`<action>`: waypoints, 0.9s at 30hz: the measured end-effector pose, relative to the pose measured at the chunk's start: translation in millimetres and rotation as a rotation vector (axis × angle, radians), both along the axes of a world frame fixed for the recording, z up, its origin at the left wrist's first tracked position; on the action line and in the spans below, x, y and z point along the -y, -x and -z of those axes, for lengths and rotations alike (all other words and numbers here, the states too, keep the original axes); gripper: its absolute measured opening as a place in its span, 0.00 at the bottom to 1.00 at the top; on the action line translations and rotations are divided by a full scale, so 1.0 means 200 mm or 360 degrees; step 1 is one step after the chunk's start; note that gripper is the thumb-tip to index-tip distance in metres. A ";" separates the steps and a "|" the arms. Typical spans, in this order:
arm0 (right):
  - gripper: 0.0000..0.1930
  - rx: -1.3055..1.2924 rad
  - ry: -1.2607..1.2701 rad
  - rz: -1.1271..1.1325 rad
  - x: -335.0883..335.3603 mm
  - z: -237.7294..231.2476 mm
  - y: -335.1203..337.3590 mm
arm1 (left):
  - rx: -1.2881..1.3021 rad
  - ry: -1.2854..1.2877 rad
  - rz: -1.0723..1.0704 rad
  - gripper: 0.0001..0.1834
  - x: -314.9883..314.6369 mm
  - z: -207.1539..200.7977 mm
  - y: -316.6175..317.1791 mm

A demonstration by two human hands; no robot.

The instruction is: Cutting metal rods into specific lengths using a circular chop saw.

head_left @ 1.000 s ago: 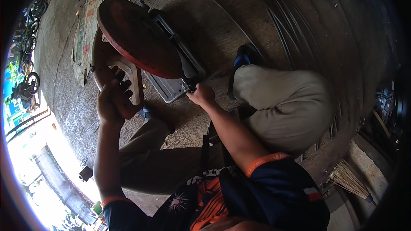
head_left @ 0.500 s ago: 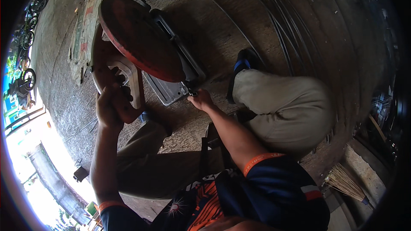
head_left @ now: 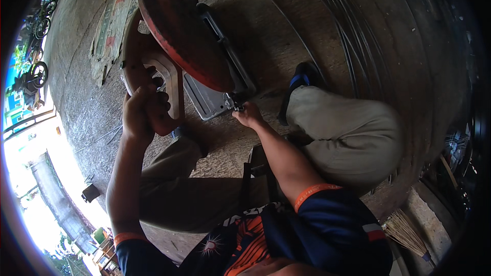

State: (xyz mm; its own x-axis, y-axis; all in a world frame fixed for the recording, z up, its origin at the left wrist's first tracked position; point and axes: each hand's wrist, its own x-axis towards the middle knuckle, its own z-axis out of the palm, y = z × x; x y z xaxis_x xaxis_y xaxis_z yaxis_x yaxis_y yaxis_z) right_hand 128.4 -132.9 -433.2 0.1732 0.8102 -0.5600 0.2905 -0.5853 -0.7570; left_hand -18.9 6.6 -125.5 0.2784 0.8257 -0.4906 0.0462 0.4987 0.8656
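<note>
The left hand (head_left: 139, 112) is closed in a firm grip around the reddish handle (head_left: 166, 89) of a chop saw, whose round red blade guard (head_left: 184, 36) rises just above and to the right of that grip. The right hand (head_left: 249, 116) pinches a small metal fitting (head_left: 236, 105) at the corner of the grey saw base (head_left: 207, 99), directly below the guard. The work looks mid-way: the saw is held steady and the fitting is not yet released. Against the earlier frames, the right hand has crept slightly closer to the base, and the saw fills more of the view. Out on the concrete floor (head_left: 307, 25) lie thin metal rods (head_left: 353, 15).
</note>
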 end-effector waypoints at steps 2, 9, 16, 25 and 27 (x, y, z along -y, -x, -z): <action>0.15 -0.0019 0.0018 0.0028 0.02 0.04 0.00 | 0.0157 0.0038 -0.0079 0.24 0.00 0.03 -0.01; 0.14 0.0216 0.0210 -0.0007 -0.02 -0.09 0.03 | -0.0104 -0.0037 -0.0264 0.27 0.05 -0.01 -0.05; 0.16 0.0078 0.0070 -0.0060 0.01 0.00 0.01 | -0.0033 0.0021 -0.0277 0.22 0.06 -0.04 -0.07; 0.16 -0.0155 0.0065 -0.0225 -0.02 -0.08 -0.05 | -0.0132 -0.0052 -0.0166 0.17 0.00 0.02 -0.01; 0.17 -0.0020 0.0379 -0.0691 -0.13 -0.19 -0.15 | -0.0097 -0.0098 -0.0168 0.15 0.00 0.03 -0.02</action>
